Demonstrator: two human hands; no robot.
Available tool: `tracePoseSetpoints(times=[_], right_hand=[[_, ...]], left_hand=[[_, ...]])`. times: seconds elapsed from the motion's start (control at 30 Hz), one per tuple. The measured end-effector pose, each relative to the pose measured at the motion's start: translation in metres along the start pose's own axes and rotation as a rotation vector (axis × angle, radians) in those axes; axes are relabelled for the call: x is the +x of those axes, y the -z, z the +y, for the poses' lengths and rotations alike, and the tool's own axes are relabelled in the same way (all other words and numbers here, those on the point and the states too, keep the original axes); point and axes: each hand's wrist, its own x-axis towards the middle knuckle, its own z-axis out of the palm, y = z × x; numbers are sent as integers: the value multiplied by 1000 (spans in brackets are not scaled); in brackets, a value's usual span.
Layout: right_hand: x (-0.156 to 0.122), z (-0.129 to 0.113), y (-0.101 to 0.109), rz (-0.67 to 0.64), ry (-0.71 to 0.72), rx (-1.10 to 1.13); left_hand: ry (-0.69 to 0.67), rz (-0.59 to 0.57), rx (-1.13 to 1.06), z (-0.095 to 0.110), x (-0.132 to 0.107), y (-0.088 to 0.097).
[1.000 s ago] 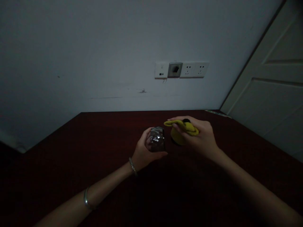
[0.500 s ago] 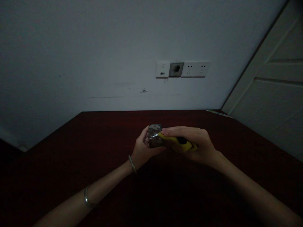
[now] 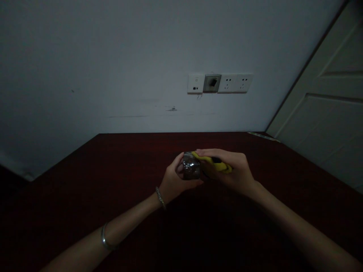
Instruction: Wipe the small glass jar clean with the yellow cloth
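Yellow cloth (image 3: 212, 164) pinched by fingers of right hand (image 3: 231, 174), against shiny object (image 3: 191, 170), fingers of left hand (image 3: 172, 182) wrapped round it

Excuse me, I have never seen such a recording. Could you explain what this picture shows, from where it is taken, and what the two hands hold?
There is no machine here: a person works with two bare hands. The camera sits on the person's head and looks forward and down, so both arms enter from the bottom edge. The left hand has its grip closed on a small shiny wrapped object. The right hand holds a yellow piece, probably cloth, against that object. Below them is a dark red table. Behind are wall sockets and a white door. The light is dim, so what is inside the wrapping cannot be told.
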Motion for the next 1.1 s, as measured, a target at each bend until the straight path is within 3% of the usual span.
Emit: tracePoseSetpoints(times=[0.2, 0.37, 0.6, 0.9, 1.1], right_hand=[[5, -12, 4, -105, 81, 42], [8, -18, 7, -166, 50, 53], [5, -1, 9, -43, 38, -96], [4, -1, 3, -281, 209, -227], [5, -15, 0, -394, 326, -236]], left_hand=[[4, 35, 15, -2, 5, 3], [60, 64, 13, -7, 8, 9], [39, 34, 62, -18, 5, 8], [-65, -2, 188, -12, 2, 4], [91, 76, -4, -29, 6, 7]])
